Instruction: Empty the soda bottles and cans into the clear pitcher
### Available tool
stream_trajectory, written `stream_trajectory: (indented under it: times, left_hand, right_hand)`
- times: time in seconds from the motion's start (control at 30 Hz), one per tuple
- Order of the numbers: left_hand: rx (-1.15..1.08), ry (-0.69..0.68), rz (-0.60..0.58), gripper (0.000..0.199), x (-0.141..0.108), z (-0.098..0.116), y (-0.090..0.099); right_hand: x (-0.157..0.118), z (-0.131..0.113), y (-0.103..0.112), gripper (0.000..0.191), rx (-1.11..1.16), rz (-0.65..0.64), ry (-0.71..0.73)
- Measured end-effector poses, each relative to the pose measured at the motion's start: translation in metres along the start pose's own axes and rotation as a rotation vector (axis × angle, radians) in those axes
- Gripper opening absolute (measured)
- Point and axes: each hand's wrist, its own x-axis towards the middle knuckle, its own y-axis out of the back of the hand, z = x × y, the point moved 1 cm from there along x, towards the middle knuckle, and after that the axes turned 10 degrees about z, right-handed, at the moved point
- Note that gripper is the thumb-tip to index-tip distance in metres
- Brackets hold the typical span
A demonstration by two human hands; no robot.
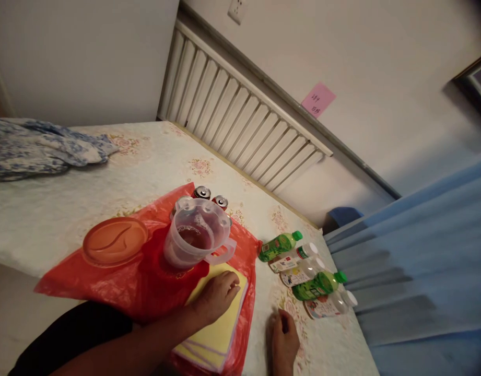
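Observation:
My left hand (217,296) rests on a folded yellow cloth (212,339) with its fingers curled in, and I see nothing in it. Just beyond it stands a clear plastic measuring jug (185,243) holding some dark, foamy liquid, its handle toward my left hand but apart from it. On the flowered tablecloth, my right hand (286,339) lies loosely curled, with a small gap by the thumb and nothing visible inside. The bottles are nearest to it. A red plastic bag (115,284) is spread beneath the jug and cloth.
An orange round lid or plate (115,241) lies on the bag. A dark can (202,192) and a red can (220,201) stand behind the jug. Green bottles (279,245) and clear bottles (324,305) lie at right. Patterned fabric (44,149) is at far left; a radiator (240,109) borders the table.

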Motion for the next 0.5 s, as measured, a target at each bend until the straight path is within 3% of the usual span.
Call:
stream_trajectory:
  times: [0.1, 0.2, 0.37, 0.5]
  left_hand:
    - [-0.001, 0.001, 0.0, 0.01, 0.001, -0.001, 0.001]
    - [0.011, -0.002, -0.005, 0.01, 0.003, 0.001, 0.003]
    - [0.039, 0.01, -0.025, 0.011, 0.004, 0.003, 0.006]
    - [0.052, 0.007, -0.049, 0.012, 0.004, 0.005, 0.009]
  right_hand:
    - [0.019, -0.035, -0.017, 0.039, 0.124, 0.044, -0.009]
    - [0.037, -0.092, -0.049, 0.043, 0.287, -0.08, 0.021]
    - [0.04, -0.193, -0.11, 0.054, 0.361, -0.38, 0.329]
    - [0.03, -0.241, -0.147, 0.073, 0.318, -0.517, 0.508]
